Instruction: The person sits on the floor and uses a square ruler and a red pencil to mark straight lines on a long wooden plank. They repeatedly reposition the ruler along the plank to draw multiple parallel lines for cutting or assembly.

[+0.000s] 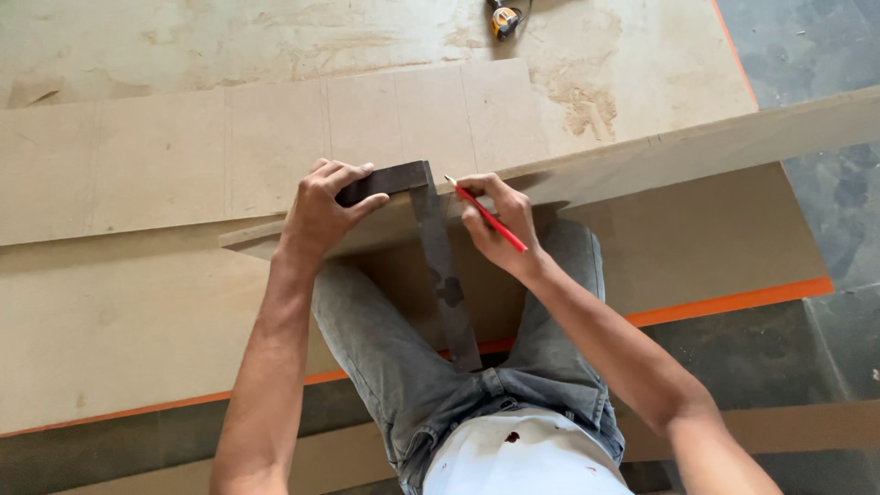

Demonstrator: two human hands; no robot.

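The left hand (321, 215) clamps the try square (431, 243) against the board strip (642, 151) to steady it, while the right hand (500, 225) pinches a red pencil (490, 220) at the blade's edge

Your pencil (492, 221) is red, and your try square (431, 243) is dark brown and grey. The boards (165, 165) are pale tan with an orange edge (733, 300); your jeans (403, 367) are faded grey.
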